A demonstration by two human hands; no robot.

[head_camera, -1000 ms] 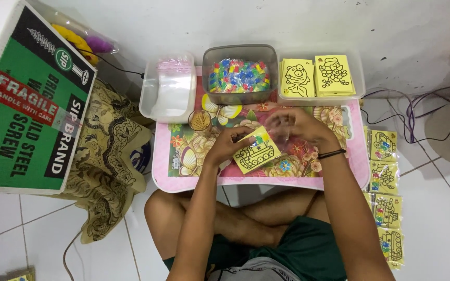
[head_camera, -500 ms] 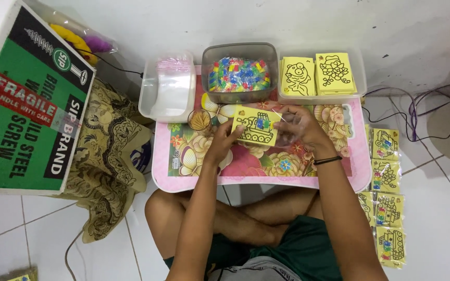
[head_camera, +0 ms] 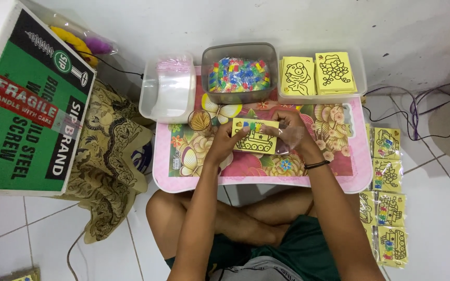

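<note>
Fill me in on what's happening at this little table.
A person sits cross-legged on the floor at a low pink flowered table. The left hand and right hand hold a yellow card with a tank drawing, flat above the tabletop. Behind it stand a tub of small coloured pieces and a tray of yellow cards. Bagged cards lie on the floor alongside.

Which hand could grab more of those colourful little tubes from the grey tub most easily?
Probably the left hand. It holds the left end of the yellow tank card, and the grey tub sits just above it. The right hand is pinching the card and a clear bag, nearer the tray of yellow cards.
</note>
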